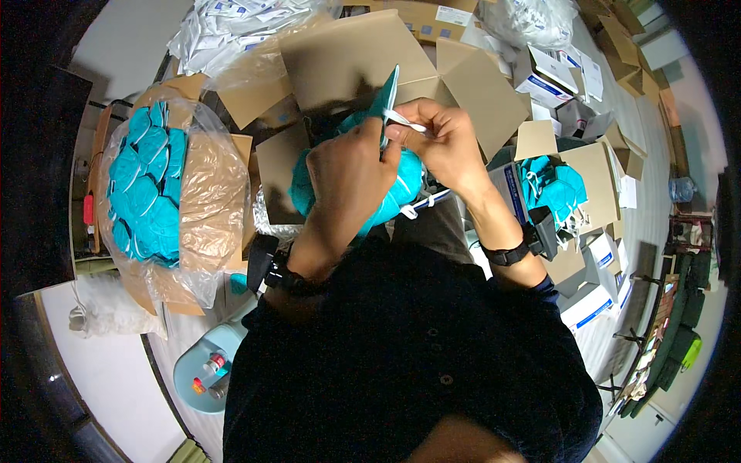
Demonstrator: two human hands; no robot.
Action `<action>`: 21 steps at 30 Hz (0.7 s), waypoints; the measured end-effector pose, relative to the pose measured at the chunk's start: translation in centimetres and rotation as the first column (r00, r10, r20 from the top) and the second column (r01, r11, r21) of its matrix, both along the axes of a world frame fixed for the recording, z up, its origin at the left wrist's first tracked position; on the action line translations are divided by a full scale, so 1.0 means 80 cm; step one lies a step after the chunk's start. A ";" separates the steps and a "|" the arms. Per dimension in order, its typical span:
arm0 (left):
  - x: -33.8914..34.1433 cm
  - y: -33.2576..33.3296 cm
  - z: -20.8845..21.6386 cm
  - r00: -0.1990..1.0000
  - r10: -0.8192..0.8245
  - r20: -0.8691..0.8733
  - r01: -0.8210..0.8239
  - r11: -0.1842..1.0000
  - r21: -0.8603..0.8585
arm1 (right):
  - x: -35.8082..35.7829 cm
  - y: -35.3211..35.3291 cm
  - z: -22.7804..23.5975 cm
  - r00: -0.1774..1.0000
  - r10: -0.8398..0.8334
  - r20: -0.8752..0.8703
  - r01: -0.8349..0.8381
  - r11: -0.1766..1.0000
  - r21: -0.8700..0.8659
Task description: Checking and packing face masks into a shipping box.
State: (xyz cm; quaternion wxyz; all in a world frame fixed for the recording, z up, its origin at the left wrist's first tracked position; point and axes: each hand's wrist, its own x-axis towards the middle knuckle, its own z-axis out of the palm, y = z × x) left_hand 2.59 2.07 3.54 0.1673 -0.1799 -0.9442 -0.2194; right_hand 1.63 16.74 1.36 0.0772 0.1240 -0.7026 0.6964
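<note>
A thin white elastic strap (404, 120) is pinched between the thumb and fingertips of the right hand (444, 143), just beside the edge of a folded teal respirator mask (388, 94). The mask is held upright and edge-on at the middle of the view, in front of the chest; its long axis runs nearly vertical, with the narrow upper tip pointing away from the body and slightly to the right. The fingers of the left hand (347, 181) are closed around the lower part of this mask, and a bunch of further teal masks (401, 189) is seen beneath both hands, white straps trailing from it.

Behind the hands an open brown cardboard box (363, 62) is spread with its flaps outward. To the left, a carton lined with a clear plastic bag (212, 193) is filled with stacked teal masks (143, 185). To the right, a smaller open carton (590, 181) is seen holding a few more teal masks (552, 185)
</note>
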 end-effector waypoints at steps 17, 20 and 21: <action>0.018 -0.040 0.009 0.977 -0.132 -0.167 0.164 0.967 0.195 | -0.050 0.003 0.009 0.903 -0.348 -0.252 0.426 0.804 0.415; 0.020 -0.048 0.013 0.978 -0.098 -0.186 0.135 0.970 0.200 | -0.052 -0.011 0.011 0.902 -0.334 -0.273 0.420 0.824 0.380; 0.022 -0.050 0.014 0.979 -0.090 -0.182 0.127 0.971 0.203 | -0.052 -0.011 0.013 0.895 -0.328 -0.300 0.428 0.821 0.379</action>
